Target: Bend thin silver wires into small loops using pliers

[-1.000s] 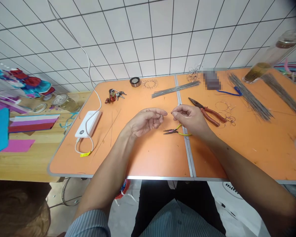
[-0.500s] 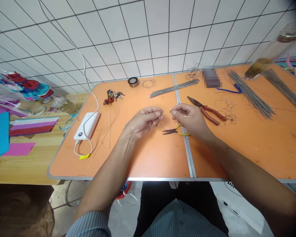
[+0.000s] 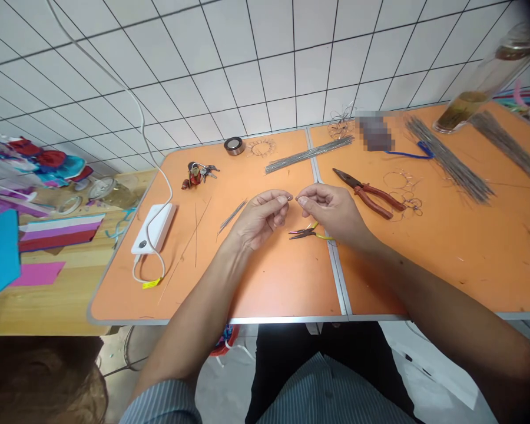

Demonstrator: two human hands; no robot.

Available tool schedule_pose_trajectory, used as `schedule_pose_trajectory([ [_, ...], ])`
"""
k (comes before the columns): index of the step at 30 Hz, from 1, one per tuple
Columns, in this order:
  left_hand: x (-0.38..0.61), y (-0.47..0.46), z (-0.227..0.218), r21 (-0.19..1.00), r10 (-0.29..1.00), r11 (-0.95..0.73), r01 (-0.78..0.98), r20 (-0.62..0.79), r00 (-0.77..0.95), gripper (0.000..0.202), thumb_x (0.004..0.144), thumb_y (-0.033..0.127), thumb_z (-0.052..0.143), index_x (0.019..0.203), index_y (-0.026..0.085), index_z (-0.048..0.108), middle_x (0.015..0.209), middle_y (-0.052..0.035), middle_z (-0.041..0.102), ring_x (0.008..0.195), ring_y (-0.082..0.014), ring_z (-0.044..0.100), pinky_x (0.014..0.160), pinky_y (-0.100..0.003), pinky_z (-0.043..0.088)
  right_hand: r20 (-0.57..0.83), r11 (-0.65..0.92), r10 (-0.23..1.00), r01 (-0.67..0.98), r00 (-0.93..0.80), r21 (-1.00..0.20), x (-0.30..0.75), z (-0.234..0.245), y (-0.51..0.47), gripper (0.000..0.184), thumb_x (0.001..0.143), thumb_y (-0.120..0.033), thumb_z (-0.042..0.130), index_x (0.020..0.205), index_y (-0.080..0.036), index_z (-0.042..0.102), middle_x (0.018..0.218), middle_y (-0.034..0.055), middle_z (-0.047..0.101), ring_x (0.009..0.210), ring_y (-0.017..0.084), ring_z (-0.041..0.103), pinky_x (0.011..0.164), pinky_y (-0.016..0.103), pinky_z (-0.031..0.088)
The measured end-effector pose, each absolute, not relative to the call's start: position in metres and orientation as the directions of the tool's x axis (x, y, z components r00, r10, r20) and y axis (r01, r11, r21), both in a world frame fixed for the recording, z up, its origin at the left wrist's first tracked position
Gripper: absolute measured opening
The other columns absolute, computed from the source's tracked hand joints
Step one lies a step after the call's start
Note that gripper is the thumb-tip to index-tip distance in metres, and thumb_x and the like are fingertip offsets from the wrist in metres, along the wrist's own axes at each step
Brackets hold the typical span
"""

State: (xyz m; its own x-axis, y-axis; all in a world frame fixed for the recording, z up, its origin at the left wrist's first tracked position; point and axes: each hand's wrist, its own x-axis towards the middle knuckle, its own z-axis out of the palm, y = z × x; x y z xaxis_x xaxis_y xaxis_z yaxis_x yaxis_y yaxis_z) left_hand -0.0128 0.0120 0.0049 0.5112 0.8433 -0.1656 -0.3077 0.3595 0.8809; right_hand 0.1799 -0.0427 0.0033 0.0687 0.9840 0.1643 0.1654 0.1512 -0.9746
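Note:
My left hand and my right hand meet above the orange table, with their fingertips pinching a short, thin wire. Directly below them lie yellow-handled small pliers, untouched. A thin sheaf of steel wires lies just left of my left hand. Red-handled pliers lie open to the right of my right hand, next to several tangled wire rings. A long bundle of steel wires lies beyond my hands.
A white power bank with a cable, keys, a tape roll and further wire bundles lie on the table. A glass bottle stands far right. Another person's head shows lower left.
My hands have drawn closer, and their fingertips now meet on the wire. The thin sheaf of wires is fully visible beside my left hand. The whole scene has shifted slightly in view.

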Motion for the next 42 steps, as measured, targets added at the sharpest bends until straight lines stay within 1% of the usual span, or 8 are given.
schedule_pose_trajectory([
  [5,-0.01,0.01,0.003,0.878,0.854,0.344,-0.333,-0.145,0.5,0.035,0.069,0.035,0.103,0.089,0.015,0.082,0.061,0.0031,0.061,0.05,-0.0051,0.05,0.049,-0.017,0.042,0.163,0.147,0.984,0.195,0.073,-0.97,0.177,0.007,-0.045,0.017,0.092,-0.036,0.073,0.092,-0.02,0.077,0.068,-0.0014,0.068,0.062,0.014,0.058,0.06,0.029,0.041],
  [12,-0.006,0.008,0.0,0.89,0.865,0.307,-0.337,-0.113,0.489,0.036,0.069,0.038,0.103,0.09,0.017,0.083,0.059,0.0043,0.06,0.052,-0.0065,0.051,0.052,-0.018,0.047,0.157,0.139,0.985,0.205,0.075,-0.969,0.173,0.009,-0.047,0.017,0.093,-0.036,0.071,0.09,-0.02,0.075,0.063,-0.0028,0.062,0.058,0.014,0.055,0.057,0.029,0.037],
  [19,-0.006,0.006,0.002,0.883,0.87,0.302,-0.36,-0.101,0.483,0.035,0.069,0.035,0.103,0.09,0.018,0.08,0.064,0.0037,0.064,0.054,-0.0065,0.053,0.052,-0.018,0.047,0.146,0.12,0.985,0.24,0.095,-0.963,0.173,0.009,-0.047,0.015,0.093,-0.034,0.071,0.09,-0.021,0.077,0.063,-0.0023,0.062,0.059,0.015,0.056,0.056,0.029,0.039],
  [22,-0.006,0.006,0.003,0.88,0.869,0.32,-0.352,-0.125,0.478,0.033,0.071,0.032,0.101,0.091,0.016,0.08,0.066,0.0024,0.066,0.054,-0.0066,0.054,0.054,-0.018,0.048,0.149,0.122,0.984,0.239,0.098,-0.963,0.173,0.009,-0.047,0.014,0.093,-0.033,0.071,0.089,-0.022,0.077,0.064,-0.0021,0.062,0.058,0.015,0.056,0.055,0.03,0.039],
  [27,-0.004,0.005,0.004,0.879,0.876,0.319,-0.354,-0.131,0.463,0.028,0.076,0.03,0.098,0.091,0.016,0.079,0.065,0.0024,0.066,0.052,-0.0059,0.052,0.053,-0.018,0.045,0.156,0.128,0.982,0.236,0.103,-0.963,0.172,0.009,-0.048,0.013,0.093,-0.032,0.071,0.09,-0.022,0.078,0.062,-0.0028,0.06,0.056,0.014,0.052,0.054,0.029,0.037],
  [31,-0.003,0.004,0.003,0.88,0.88,0.306,-0.363,-0.116,0.46,0.03,0.076,0.032,0.099,0.09,0.017,0.078,0.065,0.0025,0.066,0.053,-0.0067,0.053,0.054,-0.019,0.045,0.17,0.141,0.98,0.233,0.107,-0.962,0.172,0.008,-0.048,0.012,0.093,-0.031,0.071,0.088,-0.021,0.077,0.066,-0.0021,0.062,0.058,0.014,0.055,0.055,0.03,0.038],
  [37,-0.002,0.004,0.0,0.855,0.872,0.312,-0.415,-0.084,0.481,0.039,0.071,0.038,0.102,0.089,0.017,0.075,0.068,0.0026,0.068,0.053,-0.0065,0.053,0.054,-0.019,0.046,0.202,0.175,0.975,0.24,0.095,-0.955,0.17,0.006,-0.048,0.013,0.092,-0.031,0.07,0.089,-0.021,0.077,0.069,-0.0021,0.062,0.061,0.015,0.057,0.057,0.03,0.039],
  [42,-0.001,0.003,0.002,0.852,0.874,0.32,-0.415,-0.096,0.476,0.038,0.074,0.038,0.1,0.09,0.018,0.073,0.067,0.0035,0.066,0.053,-0.0068,0.053,0.051,-0.019,0.044,0.202,0.169,0.975,0.27,0.097,-0.948,0.17,0.007,-0.049,0.012,0.092,-0.031,0.07,0.087,-0.022,0.076,0.069,-0.0021,0.062,0.062,0.015,0.055,0.058,0.03,0.039],
])
